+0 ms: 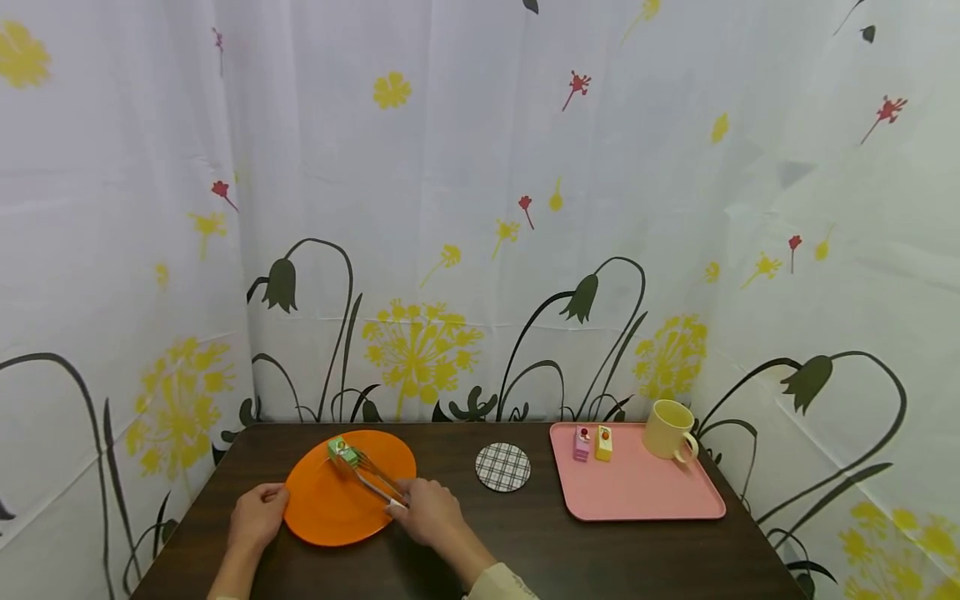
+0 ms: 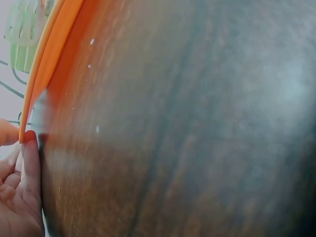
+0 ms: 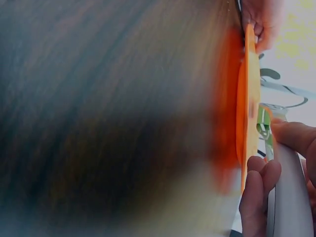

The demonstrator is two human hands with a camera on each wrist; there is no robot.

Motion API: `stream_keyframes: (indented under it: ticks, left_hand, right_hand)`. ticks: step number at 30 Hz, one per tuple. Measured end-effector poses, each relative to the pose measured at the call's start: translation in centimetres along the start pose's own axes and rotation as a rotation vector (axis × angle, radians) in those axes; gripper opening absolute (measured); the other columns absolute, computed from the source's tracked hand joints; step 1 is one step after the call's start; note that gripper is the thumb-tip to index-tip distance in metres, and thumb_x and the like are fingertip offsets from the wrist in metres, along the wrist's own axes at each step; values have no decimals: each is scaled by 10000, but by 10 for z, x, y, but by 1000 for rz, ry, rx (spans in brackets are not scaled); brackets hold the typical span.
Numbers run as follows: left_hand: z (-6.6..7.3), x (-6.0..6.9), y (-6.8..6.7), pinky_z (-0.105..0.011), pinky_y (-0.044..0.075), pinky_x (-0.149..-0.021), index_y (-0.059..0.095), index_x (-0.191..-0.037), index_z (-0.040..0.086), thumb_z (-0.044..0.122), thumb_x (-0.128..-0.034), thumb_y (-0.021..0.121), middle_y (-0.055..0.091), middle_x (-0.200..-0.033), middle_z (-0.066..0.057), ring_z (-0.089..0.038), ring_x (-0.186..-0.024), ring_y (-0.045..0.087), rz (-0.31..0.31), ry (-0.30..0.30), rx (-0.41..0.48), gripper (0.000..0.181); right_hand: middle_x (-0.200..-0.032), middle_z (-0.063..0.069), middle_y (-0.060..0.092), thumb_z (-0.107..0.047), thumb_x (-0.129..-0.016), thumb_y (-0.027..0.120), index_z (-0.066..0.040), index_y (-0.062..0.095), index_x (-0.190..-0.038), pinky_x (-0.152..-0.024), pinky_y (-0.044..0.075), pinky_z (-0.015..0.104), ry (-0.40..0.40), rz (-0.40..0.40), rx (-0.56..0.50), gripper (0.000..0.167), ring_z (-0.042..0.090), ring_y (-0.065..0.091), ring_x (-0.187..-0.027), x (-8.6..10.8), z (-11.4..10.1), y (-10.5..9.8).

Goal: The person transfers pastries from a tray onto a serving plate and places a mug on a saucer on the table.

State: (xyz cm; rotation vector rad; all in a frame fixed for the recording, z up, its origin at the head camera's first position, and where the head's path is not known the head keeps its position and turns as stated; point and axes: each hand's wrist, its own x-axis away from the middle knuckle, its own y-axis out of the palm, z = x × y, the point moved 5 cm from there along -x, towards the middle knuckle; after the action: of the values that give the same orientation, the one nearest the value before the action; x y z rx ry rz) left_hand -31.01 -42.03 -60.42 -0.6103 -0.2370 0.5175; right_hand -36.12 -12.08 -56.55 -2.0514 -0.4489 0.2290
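Note:
An orange plate (image 1: 330, 508) lies at the table's left, and a green cake piece (image 1: 342, 451) sits near its back edge. My left hand (image 1: 257, 517) pinches the plate's left rim between thumb and fingers; the left wrist view shows the same pinch on the orange rim (image 2: 55, 54). Metal tongs (image 1: 372, 490) reach over the plate from the right, their tips at the green piece. My right hand (image 1: 435, 518) grips the tongs by the handle. In the right wrist view, the fingers (image 3: 254, 192) curl round the grey handle (image 3: 291, 197), and the green piece (image 3: 263, 121) is beyond.
A checked round coaster (image 1: 502, 467) lies mid-table. On the right, a pink tray (image 1: 637, 492) holds a purple cake piece (image 1: 582, 443), a yellow cake piece (image 1: 603, 443) and a yellow mug (image 1: 667, 429). A patterned curtain (image 1: 480, 208) hangs behind the dark table (image 1: 540, 550).

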Motion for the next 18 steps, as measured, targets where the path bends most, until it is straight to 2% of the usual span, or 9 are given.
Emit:
stream_keyframes:
  ticks: [8,15,18]
  left_hand:
    - [0,1,5,-448,516,-845,663,-1291,-109,284,-1033,538,701,-1203,-314,-444,-1095,662,44,-12,-15,486]
    - [-2,-1,6,-367,485,-766,672,-1279,-95,285,-1016,543,710,-1173,-298,-426,-1067,673,57,-22,-27,480]
    - [-1,-1,6,-393,487,-774,671,-1284,-91,288,-1021,543,709,-1168,-292,-421,-1068,668,56,-26,-28,479]
  right_hand:
    - [-920,-96,739,-540,-935,789,-434,745,-1343,-720,574,431,-24,56,107,424,213,713,-862,6,-8,6]
    - [-946,-104,747,-550,-937,782,-457,745,-1321,-728,566,422,-15,44,131,396,207,707,-859,5,-16,9]
    - [-949,-124,746,-560,-946,769,-449,750,-1299,-742,568,419,-15,25,140,370,200,701,-852,5,-21,10]
